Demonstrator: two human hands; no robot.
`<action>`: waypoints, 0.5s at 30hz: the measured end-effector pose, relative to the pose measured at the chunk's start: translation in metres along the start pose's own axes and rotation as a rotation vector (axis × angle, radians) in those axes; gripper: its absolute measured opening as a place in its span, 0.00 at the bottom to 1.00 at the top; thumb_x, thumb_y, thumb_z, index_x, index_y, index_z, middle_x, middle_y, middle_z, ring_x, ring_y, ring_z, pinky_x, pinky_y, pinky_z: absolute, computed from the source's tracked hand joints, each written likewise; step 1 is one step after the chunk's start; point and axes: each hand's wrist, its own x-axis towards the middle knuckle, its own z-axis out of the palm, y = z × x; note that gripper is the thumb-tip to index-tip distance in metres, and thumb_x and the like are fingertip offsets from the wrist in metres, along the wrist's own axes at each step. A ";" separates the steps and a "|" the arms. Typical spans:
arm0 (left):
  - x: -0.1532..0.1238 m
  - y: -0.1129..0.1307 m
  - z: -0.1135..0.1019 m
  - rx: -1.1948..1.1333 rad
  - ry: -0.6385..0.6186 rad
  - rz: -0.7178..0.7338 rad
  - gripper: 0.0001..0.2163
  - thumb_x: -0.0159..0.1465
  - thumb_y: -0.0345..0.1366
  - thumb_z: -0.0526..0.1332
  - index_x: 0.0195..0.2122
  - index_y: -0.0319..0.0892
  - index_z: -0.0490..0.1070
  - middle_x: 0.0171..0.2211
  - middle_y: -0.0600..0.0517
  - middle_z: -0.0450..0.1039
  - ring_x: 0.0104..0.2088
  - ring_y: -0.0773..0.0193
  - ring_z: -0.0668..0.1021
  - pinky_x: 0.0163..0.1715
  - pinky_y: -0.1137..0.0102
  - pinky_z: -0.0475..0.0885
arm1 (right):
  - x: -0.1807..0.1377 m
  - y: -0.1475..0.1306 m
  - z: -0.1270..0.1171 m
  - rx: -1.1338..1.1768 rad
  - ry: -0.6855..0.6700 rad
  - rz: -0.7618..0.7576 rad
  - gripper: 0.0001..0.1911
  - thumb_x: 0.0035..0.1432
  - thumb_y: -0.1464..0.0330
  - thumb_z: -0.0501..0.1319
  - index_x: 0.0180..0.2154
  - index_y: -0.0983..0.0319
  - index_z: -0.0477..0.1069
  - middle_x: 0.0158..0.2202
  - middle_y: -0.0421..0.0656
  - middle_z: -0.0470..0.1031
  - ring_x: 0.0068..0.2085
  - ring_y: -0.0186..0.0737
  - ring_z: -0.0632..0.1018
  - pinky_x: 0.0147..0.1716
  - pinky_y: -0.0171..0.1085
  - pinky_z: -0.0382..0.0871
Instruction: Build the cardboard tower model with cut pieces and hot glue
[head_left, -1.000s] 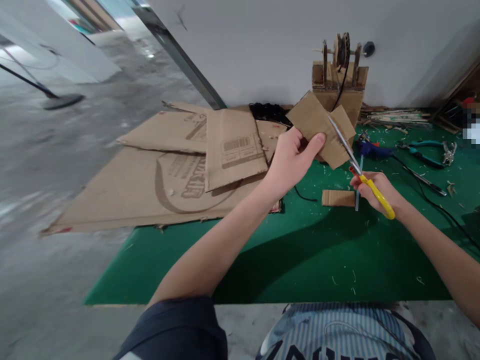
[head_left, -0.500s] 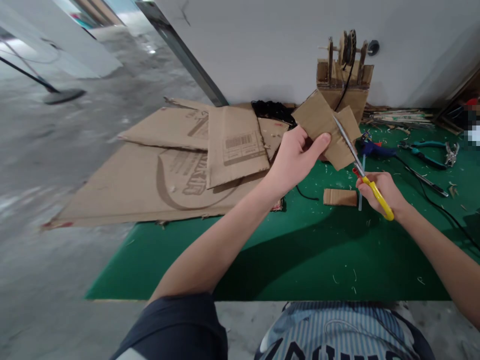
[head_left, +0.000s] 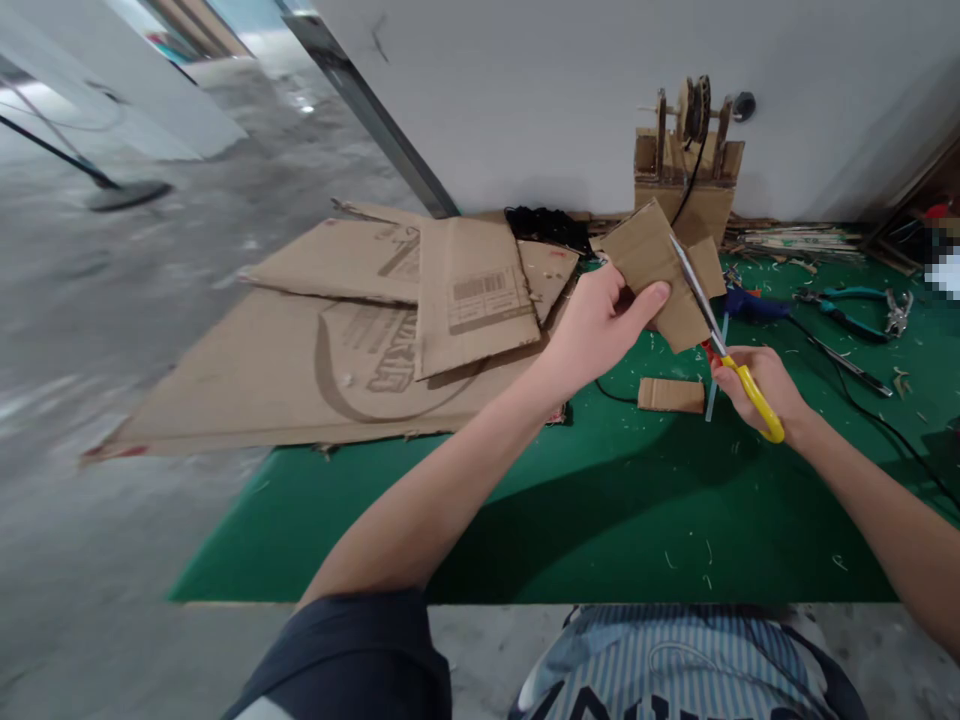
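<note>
My left hand (head_left: 600, 325) pinches a small brown cardboard piece (head_left: 651, 262) and holds it up above the green mat (head_left: 570, 510). In my right hand (head_left: 757, 385) are scissors (head_left: 724, 350) with yellow and red handles; their blades lie across the right part of the cardboard piece, inside a cut. A narrow flap of the card sits to the right of the blades. Below the hands a small cardboard strip (head_left: 671, 395) lies flat on the mat.
Large flattened cardboard sheets (head_left: 375, 330) cover the mat's left side. A cardboard and wood spool stand (head_left: 686, 150) rests against the wall. A blue glue gun (head_left: 754, 305), teal pliers (head_left: 862, 300), a black cable and stick scraps lie at the right.
The blades have run further up into the cardboard piece. Both hands have shifted slightly right and down in the view as the head moved.
</note>
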 end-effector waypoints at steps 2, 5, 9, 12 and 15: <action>0.000 0.001 0.001 -0.043 -0.016 -0.035 0.13 0.69 0.46 0.62 0.35 0.41 0.70 0.30 0.51 0.77 0.31 0.65 0.80 0.29 0.73 0.78 | 0.000 -0.003 0.000 0.009 0.003 -0.018 0.27 0.63 0.46 0.49 0.22 0.57 0.55 0.20 0.41 0.60 0.22 0.35 0.61 0.25 0.39 0.53; 0.000 0.003 0.001 -0.067 -0.035 -0.081 0.11 0.70 0.43 0.61 0.37 0.40 0.72 0.30 0.51 0.77 0.30 0.64 0.79 0.30 0.71 0.79 | 0.000 -0.001 0.002 0.022 0.018 -0.028 0.26 0.63 0.47 0.49 0.21 0.57 0.56 0.19 0.41 0.60 0.21 0.35 0.62 0.24 0.40 0.53; 0.000 0.005 -0.001 -0.040 -0.050 -0.086 0.09 0.70 0.40 0.60 0.37 0.40 0.72 0.31 0.51 0.76 0.30 0.64 0.78 0.29 0.70 0.77 | -0.002 0.009 0.005 0.105 0.011 -0.056 0.23 0.63 0.50 0.53 0.25 0.60 0.66 0.23 0.44 0.68 0.24 0.38 0.70 0.26 0.39 0.61; 0.000 0.005 0.000 0.014 -0.056 -0.085 0.09 0.70 0.39 0.60 0.36 0.40 0.71 0.30 0.51 0.76 0.30 0.64 0.78 0.28 0.70 0.75 | -0.002 0.017 0.008 0.198 -0.010 -0.079 0.21 0.62 0.51 0.55 0.31 0.62 0.73 0.31 0.48 0.77 0.31 0.43 0.77 0.31 0.40 0.68; -0.001 0.005 0.002 0.065 -0.069 -0.088 0.09 0.70 0.38 0.59 0.35 0.40 0.71 0.30 0.51 0.75 0.29 0.66 0.76 0.28 0.71 0.73 | -0.003 0.019 0.009 0.245 -0.008 -0.064 0.23 0.62 0.49 0.55 0.37 0.62 0.76 0.36 0.50 0.79 0.35 0.45 0.80 0.33 0.41 0.71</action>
